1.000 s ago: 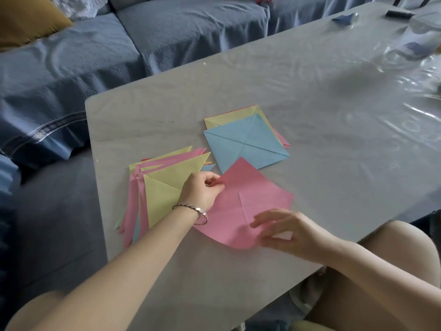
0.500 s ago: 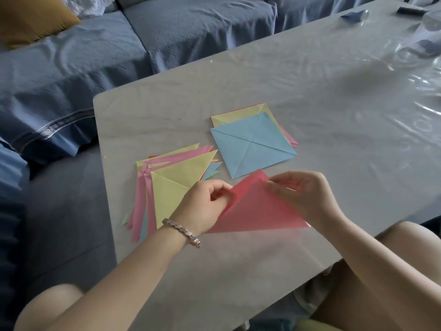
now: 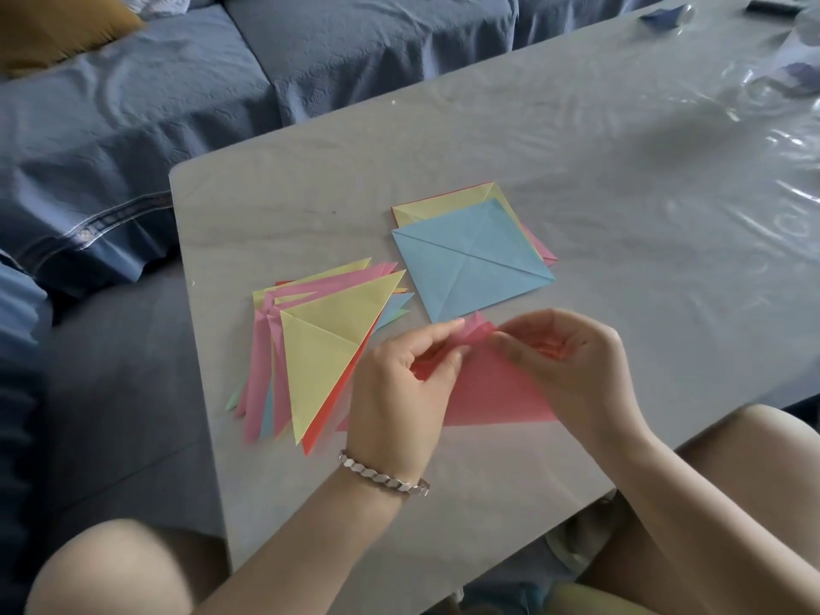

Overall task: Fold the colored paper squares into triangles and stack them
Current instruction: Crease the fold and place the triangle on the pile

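The grey table (image 3: 621, 170) carries the whole job, which I judge to be past halfway. The largest pile is the stack of folded triangles (image 3: 328, 348), on the left and fanned out, with a yellow one on top. Pink, red, blue and green edges show beneath it. At least seven layers show, but the overlap hides the exact count. Just beyond it to the right lies the pile of unfolded squares (image 3: 470, 259). A creased blue sheet is on top, with yellow, pink and a red edge peeking out below, so at least four squares remain to be folded. Nearest the person, one pink sheet (image 3: 492, 392) is doubled into a triangle, its long edge on the near side and its point toward the squares. The fold looks unfinished, since the far tip is loose and not yet pressed flat. The left hand (image 3: 399, 383) pinches that tip between thumb and fingertips. The right hand (image 3: 572, 361), fingers curled, pinches the same corner from the other side. Creasing and stacking this sheet come next.
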A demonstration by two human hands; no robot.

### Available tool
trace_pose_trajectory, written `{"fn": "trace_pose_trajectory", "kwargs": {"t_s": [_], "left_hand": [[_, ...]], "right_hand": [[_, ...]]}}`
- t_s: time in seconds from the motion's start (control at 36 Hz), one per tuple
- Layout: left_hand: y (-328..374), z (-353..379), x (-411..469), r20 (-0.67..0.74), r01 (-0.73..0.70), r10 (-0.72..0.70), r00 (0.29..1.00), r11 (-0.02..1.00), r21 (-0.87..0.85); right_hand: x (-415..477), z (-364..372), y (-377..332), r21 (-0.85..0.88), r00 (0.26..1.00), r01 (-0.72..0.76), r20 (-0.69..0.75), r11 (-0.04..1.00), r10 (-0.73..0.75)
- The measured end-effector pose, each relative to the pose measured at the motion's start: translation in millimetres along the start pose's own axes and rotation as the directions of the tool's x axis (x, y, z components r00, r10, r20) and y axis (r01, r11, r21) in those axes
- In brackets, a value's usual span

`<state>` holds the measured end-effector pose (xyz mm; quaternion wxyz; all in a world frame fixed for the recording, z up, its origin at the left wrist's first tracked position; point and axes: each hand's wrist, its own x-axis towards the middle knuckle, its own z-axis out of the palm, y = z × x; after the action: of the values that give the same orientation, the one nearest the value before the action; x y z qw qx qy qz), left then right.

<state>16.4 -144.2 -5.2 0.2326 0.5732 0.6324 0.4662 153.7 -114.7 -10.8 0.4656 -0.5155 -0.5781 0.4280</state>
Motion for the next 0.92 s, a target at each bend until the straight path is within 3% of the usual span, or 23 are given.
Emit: {"fn": "trace_pose_trajectory", "kwargs": {"t_s": [0.53, 0.92], "left_hand": [[0.3, 0.7, -9.2, -0.015, 0.008, -0.009, 1.0, 0.997, -0.071], [4.8, -1.4, -12.2, -0.004, -0.092, 0.092, 0.996, 0.996, -0.021]], "right_hand": [[-10.7, -2.4, -9.7, 0.068, 0.994, -0.104, 0.037, 0.992, 0.101], [-14.3, -3.5, -10.2, 0.209, 0.984, -0.175, 0.068, 0.962, 0.164]]}}
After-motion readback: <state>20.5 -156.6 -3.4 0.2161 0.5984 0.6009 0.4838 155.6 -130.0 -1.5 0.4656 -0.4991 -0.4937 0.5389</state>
